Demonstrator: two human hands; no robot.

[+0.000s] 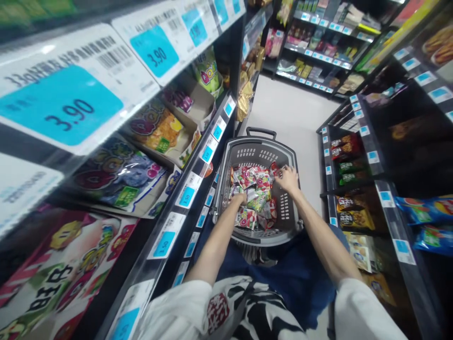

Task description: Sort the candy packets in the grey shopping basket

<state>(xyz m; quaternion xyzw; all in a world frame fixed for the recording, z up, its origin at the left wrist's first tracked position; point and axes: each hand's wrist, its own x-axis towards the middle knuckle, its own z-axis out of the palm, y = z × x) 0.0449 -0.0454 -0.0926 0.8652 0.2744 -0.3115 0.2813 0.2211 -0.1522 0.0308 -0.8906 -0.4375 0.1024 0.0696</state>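
A grey plastic shopping basket [290, 222] is in front of my body, with several small gummy candy bags [260, 200] lying loosely in it. My left hand [241, 198] is inside the basket on the left, fingers curled down among the bags beside a purplish bag [234, 190]; what it grips is hidden. At the right inside wall, my right hand [288, 178] has its fingers bent around the edge of a red candy bag [273, 169]. Green and white bags lie between the two hands.
Close on the left, a shelf [166, 236] carries price tags and open cartons of gummy candy [155, 127]. On the right, a lower rack [375, 189] holds snack bags. The pale aisle floor [279, 101] leads to a stocked shelf [314, 52] at the far end.
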